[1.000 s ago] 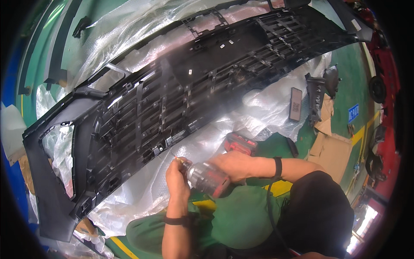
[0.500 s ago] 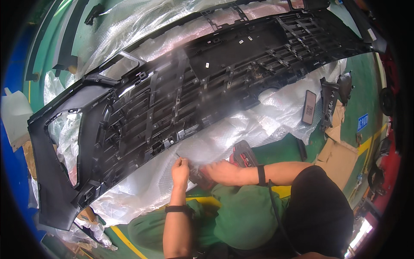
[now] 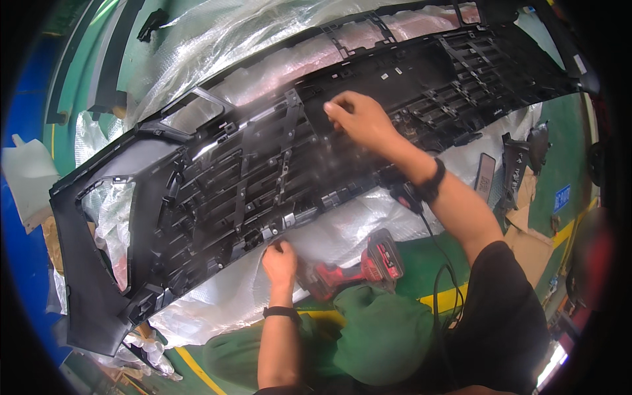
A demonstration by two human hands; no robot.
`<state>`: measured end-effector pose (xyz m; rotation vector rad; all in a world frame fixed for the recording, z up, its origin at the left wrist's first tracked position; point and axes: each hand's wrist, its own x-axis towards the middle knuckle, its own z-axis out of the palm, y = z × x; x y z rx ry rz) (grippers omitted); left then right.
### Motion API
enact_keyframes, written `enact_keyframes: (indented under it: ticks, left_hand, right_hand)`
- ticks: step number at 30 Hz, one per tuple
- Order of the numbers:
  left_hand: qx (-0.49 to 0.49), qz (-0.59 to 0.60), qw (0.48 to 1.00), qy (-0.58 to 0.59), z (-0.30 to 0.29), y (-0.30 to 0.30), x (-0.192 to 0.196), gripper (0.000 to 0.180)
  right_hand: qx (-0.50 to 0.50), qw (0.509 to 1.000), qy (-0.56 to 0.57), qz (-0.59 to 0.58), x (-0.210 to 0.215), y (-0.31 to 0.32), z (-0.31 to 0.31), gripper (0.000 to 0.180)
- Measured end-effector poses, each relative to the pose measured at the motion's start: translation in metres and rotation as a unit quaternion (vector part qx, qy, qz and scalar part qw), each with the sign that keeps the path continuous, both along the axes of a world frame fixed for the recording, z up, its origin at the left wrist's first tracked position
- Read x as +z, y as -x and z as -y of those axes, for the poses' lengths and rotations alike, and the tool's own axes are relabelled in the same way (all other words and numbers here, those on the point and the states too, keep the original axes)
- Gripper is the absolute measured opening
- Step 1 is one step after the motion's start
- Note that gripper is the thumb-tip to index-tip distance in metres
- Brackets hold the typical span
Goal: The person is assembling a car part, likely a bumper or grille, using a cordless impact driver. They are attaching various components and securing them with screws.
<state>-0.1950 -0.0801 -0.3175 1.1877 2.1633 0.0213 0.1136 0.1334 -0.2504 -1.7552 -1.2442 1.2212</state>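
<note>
A large black car bumper with a slatted grille point(image 3: 263, 158) lies in front of me, its clips and ribs facing up. My right hand point(image 3: 362, 120) is raised over the middle of the grille, its fingers curled in toward the thumb. Whatever it may hold cannot be made out. My left hand point(image 3: 280, 264) stays at the bumper's near edge, fingertips pressed together; anything between them is too small to name. Beside my left hand, a red and black cordless drill point(image 3: 355, 271) rests near my green-clad knee, with neither hand on its handle.
Clear bubble wrap point(image 3: 204, 296) lies beneath the bumper. To the right are a phone-like slab point(image 3: 485, 174), black plastic brackets point(image 3: 515, 164) and cardboard point(image 3: 532, 253). A black cable point(image 3: 442, 263) hangs by my right arm. Long dark trim pieces point(image 3: 108, 72) lie at far left.
My right hand has let go of the drill and moved up and forward over the grille. The drill stays near my knee. My left hand has hardly moved; the view has shifted slightly.
</note>
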Motion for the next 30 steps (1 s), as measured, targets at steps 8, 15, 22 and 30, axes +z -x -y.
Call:
enact_keyframes:
  ticks: [8, 15, 22, 30]
  left_hand:
    - [0.039, -0.160, 0.963, -0.212, 0.022, 0.036, -0.084, 0.037]
    - [0.057, -0.200, 0.967, -0.148, 0.017, 0.015, -0.078, 0.047]
    - [0.027, -0.184, 0.965, -0.185, 0.035, 0.025, -0.092, 0.043]
    - [0.010, -0.144, 0.976, -0.160, 0.040, 0.027, -0.095, 0.039]
  right_hand:
    - [0.092, 0.992, 0.057, 0.058, -0.087, 0.028, -0.078, 0.064]
    - [0.036, 0.996, 0.080, 0.012, -0.080, 0.040, -0.064, 0.055]
    - [-0.002, 0.991, 0.136, -0.011, -0.077, 0.046, -0.074, 0.042]
    - [0.005, 0.953, 0.201, -0.228, -0.097, 0.010, -0.074, 0.025]
